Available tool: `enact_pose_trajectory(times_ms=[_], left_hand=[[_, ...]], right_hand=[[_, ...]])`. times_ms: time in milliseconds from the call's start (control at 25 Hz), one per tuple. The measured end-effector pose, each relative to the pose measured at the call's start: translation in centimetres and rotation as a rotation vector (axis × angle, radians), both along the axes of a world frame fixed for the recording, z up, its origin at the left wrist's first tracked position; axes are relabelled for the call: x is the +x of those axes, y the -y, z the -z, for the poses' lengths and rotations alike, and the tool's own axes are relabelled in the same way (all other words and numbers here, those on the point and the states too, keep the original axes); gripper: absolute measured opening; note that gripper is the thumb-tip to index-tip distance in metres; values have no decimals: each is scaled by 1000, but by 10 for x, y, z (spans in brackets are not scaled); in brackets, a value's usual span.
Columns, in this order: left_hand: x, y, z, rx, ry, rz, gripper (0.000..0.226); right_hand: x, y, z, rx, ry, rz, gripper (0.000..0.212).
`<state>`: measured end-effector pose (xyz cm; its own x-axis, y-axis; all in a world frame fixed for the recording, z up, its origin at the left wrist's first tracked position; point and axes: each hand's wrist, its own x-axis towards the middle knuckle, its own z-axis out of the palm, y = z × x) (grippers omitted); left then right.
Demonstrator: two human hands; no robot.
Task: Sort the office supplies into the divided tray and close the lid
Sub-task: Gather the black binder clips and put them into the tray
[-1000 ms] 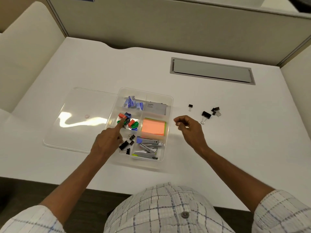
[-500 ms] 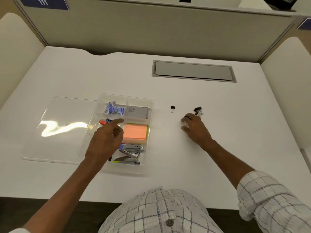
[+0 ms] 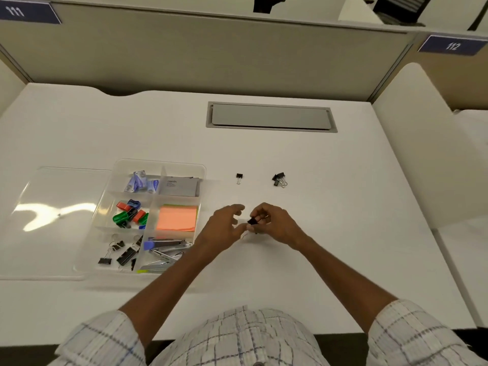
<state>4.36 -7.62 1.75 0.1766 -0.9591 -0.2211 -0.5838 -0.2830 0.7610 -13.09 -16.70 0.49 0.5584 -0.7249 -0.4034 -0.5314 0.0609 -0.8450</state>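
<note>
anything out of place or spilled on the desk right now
Nothing is spilled or damaged. One binder clip and a small clip cluster lie loose on the desk, right of the divided tray, not yet sorted. The lid lies off, left of the tray. The right hand pinches a third clip.

The lid (image 3: 52, 196) lies flat on the desk (image 3: 343, 233) just left of the divided tray (image 3: 182, 165). Right of the tray's far end, a lone binder clip (image 3: 239, 177) lies near and a clip cluster (image 3: 279, 179) farther right, with a cable hatch (image 3: 270, 117) behind them. Just right of the tray's middle, the left hand (image 3: 224, 229) and right hand (image 3: 276, 225) meet, a held clip (image 3: 252, 221) pinched in the right one.
</note>
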Motion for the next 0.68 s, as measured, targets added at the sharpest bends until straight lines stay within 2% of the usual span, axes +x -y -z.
enact_pose_trajectory(times_ms=[120, 280, 320, 360, 440, 520, 600, 680], left_hand=[[-10, 7, 5, -19, -49, -15, 29], [-6, 6, 5, -24, -161, -99, 18], [-5, 6, 5, -8, -184, -131, 18], [-4, 5, 5, 7, -192, -156, 18], [-3, 3, 7, 31, -184, -183, 18], [-3, 3, 8, 36, -191, -190, 18], [-4, 4, 10, 37, -210, -199, 16], [-3, 6, 11, 35, -218, -206, 15]], right_hand=[[-8, 5, -11, 190, 190, 0, 34], [-14, 25, -12, 231, 269, -63, 33], [-12, 31, -11, 182, 250, -68, 32], [-10, 38, -9, 53, 187, -64, 30], [-5, 57, 0, -359, -52, -67, 35], [-4, 77, 10, -653, -360, -205, 49], [-7, 91, 21, -696, -578, -338, 55], [-9, 92, 27, -682, -568, -344, 50]])
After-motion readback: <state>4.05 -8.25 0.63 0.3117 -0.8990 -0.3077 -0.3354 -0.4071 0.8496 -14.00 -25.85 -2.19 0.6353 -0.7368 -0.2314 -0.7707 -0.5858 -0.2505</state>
